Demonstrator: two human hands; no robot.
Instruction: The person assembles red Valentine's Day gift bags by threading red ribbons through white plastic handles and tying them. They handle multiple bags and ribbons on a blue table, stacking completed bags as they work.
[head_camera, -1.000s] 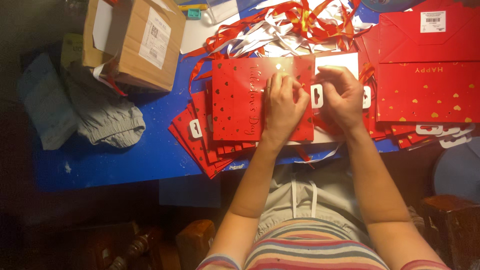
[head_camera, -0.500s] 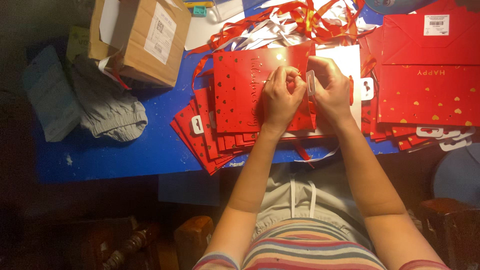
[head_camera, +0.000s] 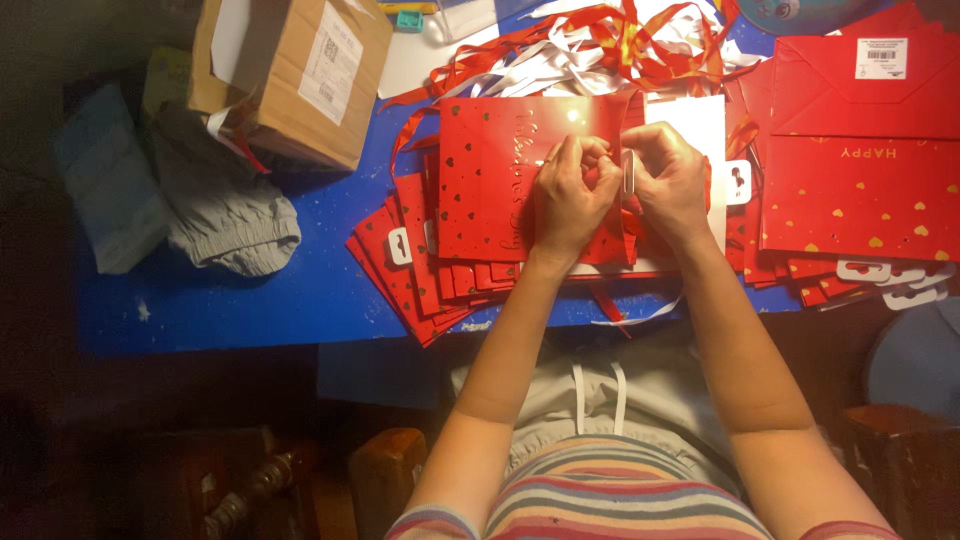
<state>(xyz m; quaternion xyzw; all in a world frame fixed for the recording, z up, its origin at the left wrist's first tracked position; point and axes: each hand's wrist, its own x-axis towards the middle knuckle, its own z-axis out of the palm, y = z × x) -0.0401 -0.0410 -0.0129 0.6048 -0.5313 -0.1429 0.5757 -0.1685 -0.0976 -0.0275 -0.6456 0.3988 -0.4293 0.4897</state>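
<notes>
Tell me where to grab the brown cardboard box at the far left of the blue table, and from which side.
Take the brown cardboard box by its near right corner and lower edge, coming from the bare blue table in front of it. That side looks open, while the grey cloth crowds its left side. It sits tilted, so two hands would probably be safer.

A brown cardboard box (head_camera: 300, 75) with a white label (head_camera: 330, 62) sits upper left; red envelope's white sticker (head_camera: 881, 58) upper right.

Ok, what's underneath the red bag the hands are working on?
Under the red bag lies a fanned stack of flat red bags on the blue table. Both the left hand and right hand cover its right edge.
</notes>
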